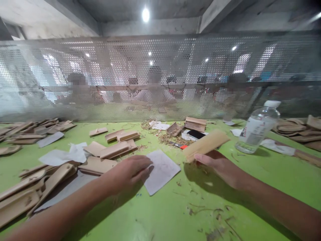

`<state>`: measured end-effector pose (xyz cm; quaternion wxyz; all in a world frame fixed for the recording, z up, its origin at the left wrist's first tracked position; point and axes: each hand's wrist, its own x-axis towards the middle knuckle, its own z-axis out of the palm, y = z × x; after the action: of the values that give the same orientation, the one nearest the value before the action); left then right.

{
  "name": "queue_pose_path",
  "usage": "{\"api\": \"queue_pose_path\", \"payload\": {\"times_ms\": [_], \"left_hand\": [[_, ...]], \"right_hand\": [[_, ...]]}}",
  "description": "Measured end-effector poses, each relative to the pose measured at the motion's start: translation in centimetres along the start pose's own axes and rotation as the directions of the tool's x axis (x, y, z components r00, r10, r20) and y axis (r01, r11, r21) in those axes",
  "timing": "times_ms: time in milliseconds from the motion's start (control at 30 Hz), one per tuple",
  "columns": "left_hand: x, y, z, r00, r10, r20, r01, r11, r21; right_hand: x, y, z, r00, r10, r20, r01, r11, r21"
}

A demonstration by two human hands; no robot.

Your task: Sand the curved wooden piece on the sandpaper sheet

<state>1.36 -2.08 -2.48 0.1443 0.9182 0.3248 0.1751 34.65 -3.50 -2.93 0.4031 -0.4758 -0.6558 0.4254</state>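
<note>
My right hand [218, 166] holds a flat light wooden piece [205, 144] above the green table [175, 214], its long side tilted up to the right. My left hand [130, 172] lies palm down with its fingertips on the left edge of a white sheet of paper [162, 170] that lies flat on the table. Just left of that hand sit more wooden pieces [110, 151], some stacked.
A pile of wooden pieces [27, 190] fills the near left, others lie at the far left [30, 129] and far right [298, 130]. A clear plastic bottle [258, 127] stands at the right. A small cutter [178, 145], a phone [196, 134] and shavings lie centre-back. A perforated screen [160, 77] backs the table; people sit behind it.
</note>
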Motion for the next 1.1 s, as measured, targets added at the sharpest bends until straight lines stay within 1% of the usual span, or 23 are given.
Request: {"api": "queue_pose_path", "payload": {"times_ms": [33,100,200,333,400,467,533,567,667,733,767,833,933,1033,1100], "left_hand": [[0.0,0.2,0.1,1.000,0.015,0.022,-0.015,1.000,0.003],[-0.1,0.3,0.2,0.999,0.017,0.033,-0.018,1.000,0.016],[-0.3,0.5,0.2,1.000,-0.011,0.004,0.011,0.999,0.033],[-0.5,1.5,-0.5,0.995,-0.071,-0.077,0.074,0.996,0.045],[-0.6,2.2,-0.8,0.991,-0.084,-0.100,0.090,0.995,0.053],[-0.6,2.8,-0.9,0.990,-0.089,-0.106,0.095,0.994,0.054],[-0.7,3.1,-0.9,0.992,-0.094,-0.088,0.097,0.995,0.036],[-0.7,3.2,-0.9,0.993,-0.097,-0.065,0.097,0.995,0.000],[-0.7,3.4,-0.7,0.992,-0.126,0.024,0.129,0.972,-0.197],[-0.7,3.4,-0.4,0.984,-0.167,0.060,0.177,0.932,-0.318],[-0.6,3.4,-0.3,0.979,-0.191,0.066,0.202,0.914,-0.352],[-0.5,3.1,0.0,0.972,-0.230,0.055,0.233,0.897,-0.376],[-0.4,2.5,0.2,0.963,-0.270,0.006,0.252,0.894,-0.370],[-0.3,2.0,0.0,0.959,-0.281,-0.047,0.250,0.909,-0.333],[-0.3,2.0,-0.1,0.961,-0.269,-0.064,0.240,0.926,-0.292]], "right_hand": [[0.1,-0.3,0.4,0.997,0.047,0.056,-0.051,0.995,0.083],[0.6,-1.0,1.5,0.975,0.124,0.185,-0.169,0.952,0.253],[1.4,-2.1,3.5,0.930,0.169,0.327,-0.296,0.873,0.389],[2.4,-2.8,6.5,0.880,0.160,0.447,-0.376,0.808,0.453],[2.6,-2.7,7.8,0.863,0.137,0.486,-0.385,0.801,0.458],[2.7,-2.5,8.9,0.858,0.108,0.502,-0.369,0.810,0.455],[2.6,-2.2,9.5,0.869,0.087,0.486,-0.333,0.830,0.448],[2.6,-2.0,9.6,0.881,0.083,0.466,-0.312,0.842,0.440],[2.4,-1.6,9.4,0.920,0.108,0.376,-0.264,0.881,0.392],[2.4,-1.4,9.2,0.940,0.134,0.315,-0.246,0.906,0.346],[2.3,-1.3,9.1,0.947,0.145,0.288,-0.239,0.915,0.324],[2.4,-1.2,8.9,0.957,0.163,0.238,-0.231,0.928,0.291],[2.8,-1.1,8.7,0.967,0.200,0.158,-0.237,0.932,0.273],[3.2,-0.8,8.5,0.966,0.241,0.090,-0.257,0.931,0.259],[3.3,-0.7,8.4,0.964,0.258,0.071,-0.267,0.933,0.241]]}}
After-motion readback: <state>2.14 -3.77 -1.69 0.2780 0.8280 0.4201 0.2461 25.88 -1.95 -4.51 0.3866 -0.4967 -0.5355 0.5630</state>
